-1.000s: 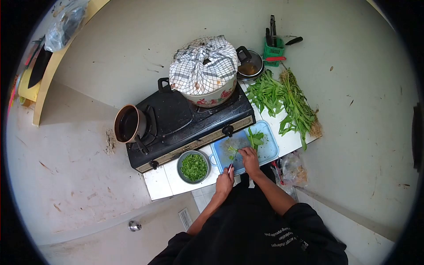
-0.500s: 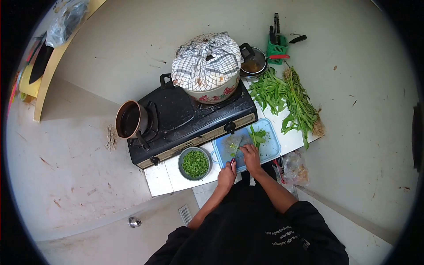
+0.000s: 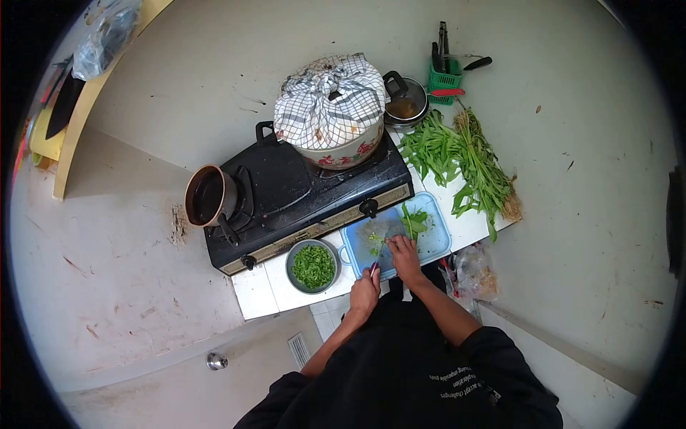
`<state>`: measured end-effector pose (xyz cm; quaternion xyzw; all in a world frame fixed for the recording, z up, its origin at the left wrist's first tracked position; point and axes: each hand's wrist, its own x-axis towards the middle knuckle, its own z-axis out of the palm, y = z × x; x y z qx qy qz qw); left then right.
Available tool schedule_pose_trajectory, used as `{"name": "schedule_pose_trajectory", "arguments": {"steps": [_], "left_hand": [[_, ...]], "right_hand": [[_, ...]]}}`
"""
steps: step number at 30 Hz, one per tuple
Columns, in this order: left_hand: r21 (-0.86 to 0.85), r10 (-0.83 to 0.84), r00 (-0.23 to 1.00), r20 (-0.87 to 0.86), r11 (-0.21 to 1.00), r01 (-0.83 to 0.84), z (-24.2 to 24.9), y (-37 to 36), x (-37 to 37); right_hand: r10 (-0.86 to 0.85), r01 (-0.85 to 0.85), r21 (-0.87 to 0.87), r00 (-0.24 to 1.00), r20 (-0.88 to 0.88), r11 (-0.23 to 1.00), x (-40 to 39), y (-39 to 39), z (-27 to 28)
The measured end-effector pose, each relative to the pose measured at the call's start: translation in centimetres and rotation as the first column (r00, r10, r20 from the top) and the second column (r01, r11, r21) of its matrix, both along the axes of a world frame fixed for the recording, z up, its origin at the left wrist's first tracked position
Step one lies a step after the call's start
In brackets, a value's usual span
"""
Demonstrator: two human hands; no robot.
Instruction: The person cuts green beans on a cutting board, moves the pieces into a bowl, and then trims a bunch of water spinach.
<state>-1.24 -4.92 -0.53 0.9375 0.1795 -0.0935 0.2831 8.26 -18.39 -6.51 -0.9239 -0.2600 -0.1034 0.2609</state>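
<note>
My left hand [image 3: 365, 293] is closed around the dark red handle of a knife [image 3: 374, 268], near the front edge of a blue cutting board [image 3: 437, 244]. The blade points up across the board and is hard to make out. Close to the knife, my right hand [image 3: 406, 260] presses its bent fingers down on leafy greens [image 3: 414, 221], whose leaves stick out beyond the fingertips. Small cut green bits [image 3: 374, 239] lie on the board left of that hand. A grey bowl [image 3: 291, 279] full of chopped greens [image 3: 313, 266] stands left of the board.
Behind the board is a black gas stove [image 3: 286, 182] with a cloth-wrapped pot [image 3: 343, 151] and a brown saucepan [image 3: 212, 196]. Uncut greens [image 3: 477, 161] with roots lie at right, below a green utensil basket [image 3: 444, 82] and a small pan [image 3: 405, 107].
My left hand and the knife have shifted slightly down and left. The right hand stays on the greens. The whole view has drifted a little left.
</note>
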Motion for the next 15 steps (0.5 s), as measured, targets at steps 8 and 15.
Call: {"name": "schedule_pose_trajectory", "arguments": {"steps": [8, 15], "left_hand": [[0.021, 0.004, 1.0, 0.023, 1.0, -0.005, -1.4, -0.4, 0.2], [0.019, 0.004, 1.0, -0.012, 1.0, -0.004, -0.5, 0.0, -0.1]], "right_hand": [[0.003, -0.003, -0.003, 1.0, -0.015, 1.0, -0.1, 0.1, 0.1], [-0.001, 0.001, -0.004, 1.0, 0.006, 1.0, -0.1, -0.2, 0.3]]}}
